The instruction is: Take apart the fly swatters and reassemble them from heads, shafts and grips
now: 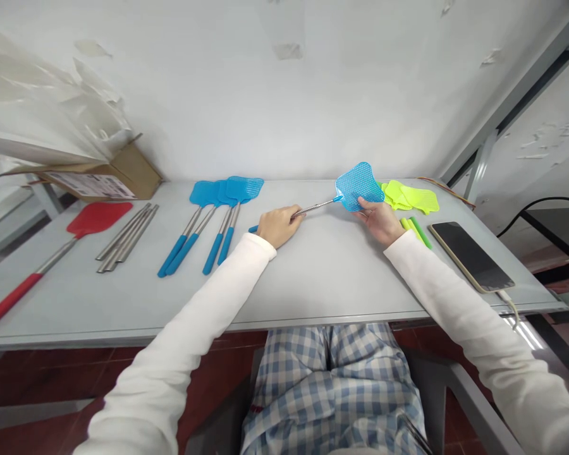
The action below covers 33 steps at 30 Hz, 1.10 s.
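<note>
A blue fly swatter with a thin metal shaft is held crosswise above the table by both hands. My left hand is closed around the shaft near the blue handle, whose end pokes out on the left. With thumb and fingers, my right hand grips the lower right edge of the mesh head. To the left lie several blue fly swatters, heads together at the back. Beyond my right hand are yellow-green swatter heads and short green and yellow tubes.
A red fly swatter lies at the left, beside several metal tubes. Behind them stands an opened cardboard box. A phone with a white cable rests at the right end of the grey table. A white wall bounds the back.
</note>
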Motion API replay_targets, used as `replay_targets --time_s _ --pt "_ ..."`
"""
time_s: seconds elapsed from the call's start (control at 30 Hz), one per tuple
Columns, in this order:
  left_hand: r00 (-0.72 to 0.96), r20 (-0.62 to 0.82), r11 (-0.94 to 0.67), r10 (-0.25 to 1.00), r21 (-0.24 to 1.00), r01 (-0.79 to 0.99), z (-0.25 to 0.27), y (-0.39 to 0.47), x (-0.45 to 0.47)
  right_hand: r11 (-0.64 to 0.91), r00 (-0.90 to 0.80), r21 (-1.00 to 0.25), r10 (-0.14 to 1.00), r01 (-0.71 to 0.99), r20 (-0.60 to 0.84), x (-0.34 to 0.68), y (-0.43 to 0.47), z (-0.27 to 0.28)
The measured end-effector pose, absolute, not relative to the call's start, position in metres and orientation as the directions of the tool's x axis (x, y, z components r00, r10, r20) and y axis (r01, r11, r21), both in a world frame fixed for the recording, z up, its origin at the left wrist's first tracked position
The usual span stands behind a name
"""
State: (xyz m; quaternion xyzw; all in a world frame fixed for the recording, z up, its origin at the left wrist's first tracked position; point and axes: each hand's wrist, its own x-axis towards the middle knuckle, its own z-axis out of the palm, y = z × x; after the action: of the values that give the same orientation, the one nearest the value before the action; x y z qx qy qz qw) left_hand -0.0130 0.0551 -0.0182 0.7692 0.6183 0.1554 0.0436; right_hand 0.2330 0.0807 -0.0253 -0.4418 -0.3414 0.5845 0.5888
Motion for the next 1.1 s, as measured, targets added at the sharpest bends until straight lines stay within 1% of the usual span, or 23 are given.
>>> replay_targets --time_s 0.17,0.3,0.37,0.57,0.67,0.87,1.1 --pt "0.218 0.185 -0.261 0.958 0.259 0.93 -0.02 0.056 -0.015 -0.072 0.055 -0.904 0.993 -0.421 -0.105 0.232 0.078 -0.024" --pt "0.217 0.17 -0.263 0.961 0.328 0.907 -0.02 0.056 -0.016 -0.074 0.057 -0.902 0.993 -0.424 -0.108 0.232 0.078 -0.024" --pt "0.224 0.177 -0.273 0.958 0.343 0.899 -0.019 0.055 -0.016 -0.072 0.063 -0.907 0.992 -0.416 -0.107 0.232 0.078 -0.024" --pt "0.227 0.227 -0.296 0.947 0.34 0.893 -0.018 0.052 -0.016 -0.092 0.045 -0.908 0.992 -0.409 -0.121 0.23 0.077 -0.025" --pt "0.232 0.248 -0.31 0.941 0.351 0.883 -0.016 0.051 -0.016 -0.068 0.043 -0.915 0.995 -0.398 -0.093 0.229 0.076 -0.029" --pt "0.259 0.293 -0.35 0.92 0.322 0.88 -0.017 0.052 -0.017 -0.001 0.062 -0.936 0.998 -0.352 -0.025 0.227 0.072 -0.035" --pt "0.285 0.304 -0.376 0.909 0.304 0.876 -0.017 0.051 -0.016 0.031 0.047 -0.942 0.999 -0.333 0.016 0.22 0.062 -0.032"
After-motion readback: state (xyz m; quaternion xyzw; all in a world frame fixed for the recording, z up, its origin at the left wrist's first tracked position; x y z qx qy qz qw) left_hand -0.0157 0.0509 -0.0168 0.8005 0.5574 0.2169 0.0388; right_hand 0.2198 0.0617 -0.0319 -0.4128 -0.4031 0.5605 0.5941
